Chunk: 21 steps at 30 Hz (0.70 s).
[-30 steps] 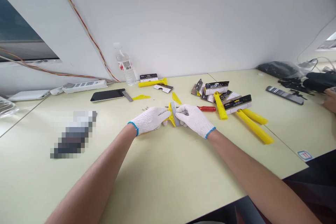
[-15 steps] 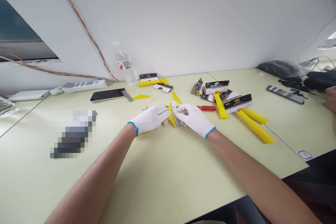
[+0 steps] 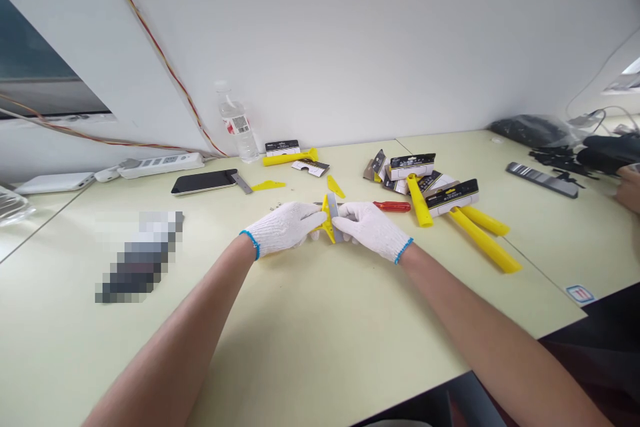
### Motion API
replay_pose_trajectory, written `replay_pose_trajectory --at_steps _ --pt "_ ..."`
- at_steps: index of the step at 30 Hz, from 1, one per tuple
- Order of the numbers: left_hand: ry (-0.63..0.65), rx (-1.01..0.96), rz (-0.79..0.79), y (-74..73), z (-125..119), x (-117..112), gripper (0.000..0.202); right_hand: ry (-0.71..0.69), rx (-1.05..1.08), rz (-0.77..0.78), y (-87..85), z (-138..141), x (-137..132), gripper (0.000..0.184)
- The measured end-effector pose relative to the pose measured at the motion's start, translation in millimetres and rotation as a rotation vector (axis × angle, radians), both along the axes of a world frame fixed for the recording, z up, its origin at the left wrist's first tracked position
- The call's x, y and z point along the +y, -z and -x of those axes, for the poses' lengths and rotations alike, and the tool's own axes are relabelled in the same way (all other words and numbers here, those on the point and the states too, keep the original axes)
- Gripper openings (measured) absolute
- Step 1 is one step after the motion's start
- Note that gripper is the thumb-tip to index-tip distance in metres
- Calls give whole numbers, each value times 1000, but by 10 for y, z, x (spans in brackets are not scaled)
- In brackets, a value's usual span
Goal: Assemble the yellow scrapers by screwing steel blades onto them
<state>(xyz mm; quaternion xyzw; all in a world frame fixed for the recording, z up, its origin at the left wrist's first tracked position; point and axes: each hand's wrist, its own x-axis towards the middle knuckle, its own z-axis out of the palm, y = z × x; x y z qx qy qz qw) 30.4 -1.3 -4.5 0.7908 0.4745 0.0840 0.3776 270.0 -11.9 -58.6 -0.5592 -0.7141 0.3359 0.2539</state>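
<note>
Scraper (image 3: 326,231) in the white gloves: how's that thing gonna handle? Looks tiny.

Light, I'd guess. The yellow plastic body seems stiff, and it's right in the middle of the bench (image 3: 320,320), between both hands. Can't tell if it's touching the bench.

Where's the grip?

Left hand (image 3: 283,229) has its fingers (image 3: 313,218) pinched on the yellow body. Right hand (image 3: 373,231) has its fingers (image 3: 347,213) pinched on the steel blade (image 3: 334,217). I'd take the plastic, not the blade edge, since that metal could be sharp and slippery, even with knit gloves.

Anything holding parts nearby?

Not really. There's a water bottle (image 3: 239,130) at the back, capped and partly full, and some card packs (image 3: 453,197) piled on the right. A red-handled screwdriver (image 3: 393,206) lies just beside the right hand.
</note>
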Motion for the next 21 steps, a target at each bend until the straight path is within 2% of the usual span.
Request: replay_pose_trajectory --at_steps 5,10,15,18,21 --pt "-44 -35 86 -112 -34 -55 43 35 -22 -33 61 -21 31 52" --pt "-35 -20 116 -115 61 -33 40 93 -11 -57 100 -74 69 55" --pt "-97 -31 75 -25 116 15 44 -8 22 2 75 -96 96 55" --pt "-163 -106 63 72 131 55 49 16 30 -24 76 -97 101 61" --pt "-238 -148 40 136 158 75 45 29 7 -53 95 -128 98 66"
